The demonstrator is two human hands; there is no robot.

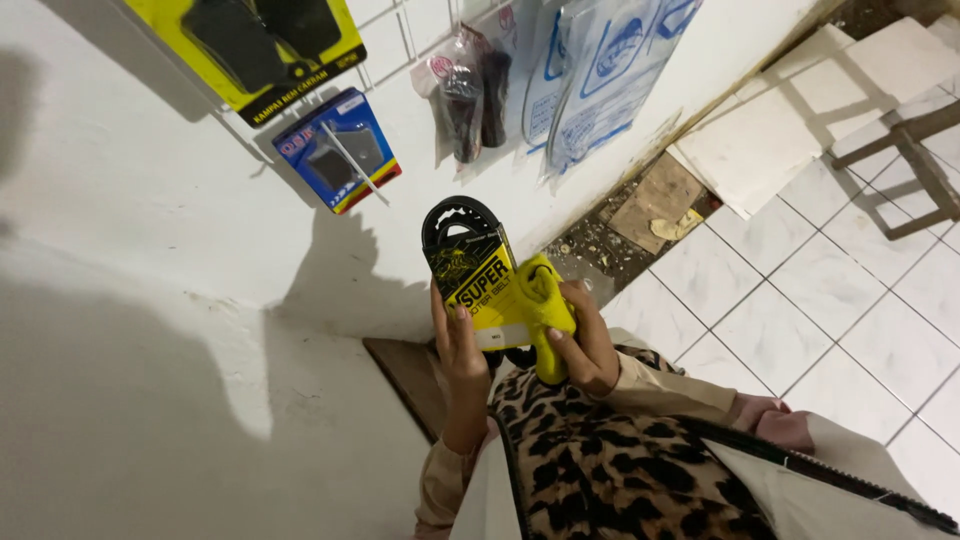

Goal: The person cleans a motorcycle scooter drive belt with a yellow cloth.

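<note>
My left hand (460, 345) and right hand (585, 345) hold a packaged belt (475, 265) and a hand tool (545, 310) between them, the tool to the right of the package and touching it. On the wall (150, 230) ahead, above my hands, hang a carded pack (265, 45), a boxed part (340, 150) below it, and bagged parts (560, 70) to the right. The tiled floor (790, 300) lies right.

I see a black toothed drive belt (462, 222) in a yellow-and-black cardboard sleeve, upright and slightly tilted, its loop poking out above. Just beside it, touching, a bright yellow plastic handheld tool (546, 312).
</note>
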